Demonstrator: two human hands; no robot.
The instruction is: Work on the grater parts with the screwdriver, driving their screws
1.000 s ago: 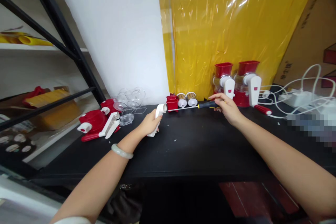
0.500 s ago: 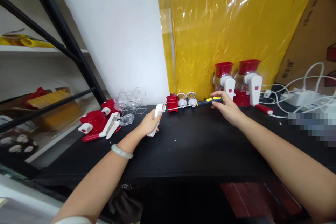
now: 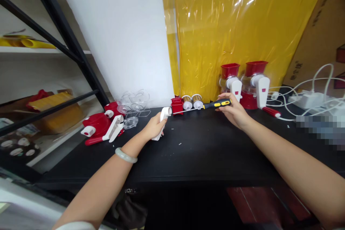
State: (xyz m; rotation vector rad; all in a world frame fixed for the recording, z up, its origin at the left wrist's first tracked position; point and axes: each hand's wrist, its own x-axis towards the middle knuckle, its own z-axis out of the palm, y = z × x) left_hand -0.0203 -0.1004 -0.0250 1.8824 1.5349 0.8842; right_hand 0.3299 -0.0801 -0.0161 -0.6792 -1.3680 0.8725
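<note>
My left hand (image 3: 154,128) is closed around a white plastic crank handle (image 3: 164,114), whose round socket end faces right. My right hand (image 3: 233,110) grips a screwdriver (image 3: 212,105) by its black and yellow handle. Its thin shaft points left, and the tip is at the socket opening; I cannot tell whether it is inside. Behind the shaft stand red plastic cups (image 3: 177,105) and two metal grater drums (image 3: 197,102) with white ends. Two rotary graters with red hoppers (image 3: 256,67) stand upright beyond my right hand.
Red grater parts (image 3: 98,126) and clear plastic pieces (image 3: 133,104) lie on the left of the black table (image 3: 194,158). White cables and a power adapter (image 3: 307,99) sit at the right. A black metal shelf frame (image 3: 67,32) rises at the left. Small white scraps dot the tabletop.
The screwdriver's handle has turned in my right hand, and its yellow markings show differently. Handle and screwdriver have shifted very slightly right. My left hand keeps its hold.
</note>
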